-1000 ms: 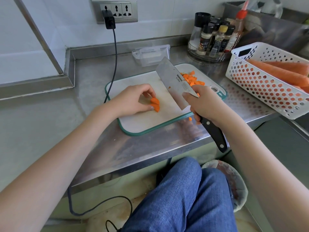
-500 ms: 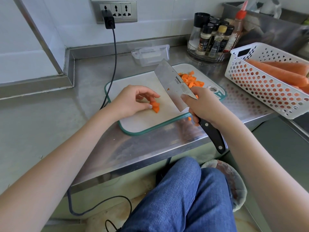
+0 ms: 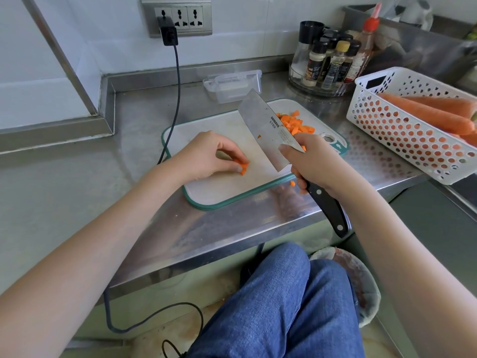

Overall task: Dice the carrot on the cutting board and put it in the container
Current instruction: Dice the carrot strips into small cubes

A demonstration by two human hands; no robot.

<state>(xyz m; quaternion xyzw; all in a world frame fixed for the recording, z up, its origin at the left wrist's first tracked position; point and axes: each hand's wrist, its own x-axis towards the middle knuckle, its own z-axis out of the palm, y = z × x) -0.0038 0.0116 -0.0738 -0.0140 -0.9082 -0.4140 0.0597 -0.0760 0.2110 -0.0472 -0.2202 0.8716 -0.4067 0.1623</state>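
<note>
Nearest the camera, at the steel counter's front edge, the right hand (image 3: 313,161) has its fingers wrapped around the black handle of the cleaver (image 3: 268,130), forefinger laid along the blade, which is raised and tilted above the cutting board (image 3: 219,195). Two loose carrot bits (image 3: 292,183) lie off the board by this hand; a sweep of the wrist could knock them to the floor. On the board's middle, the left hand (image 3: 209,157) pinches the remaining carrot pieces (image 3: 243,167) between thumb and curled fingertips. These pieces are small, so the fingertips sit just beside the likely cut line; a descending blade could nick them if they are not tucked back, and a short piece may roll or shoot sideways under the edge. Behind the blade, the diced carrot pile (image 3: 294,124) rests on the far right of the board, not yet transferred. Beyond the board stands the clear plastic container (image 3: 233,85); scraping dice toward it could spill some on the counter.
</note>
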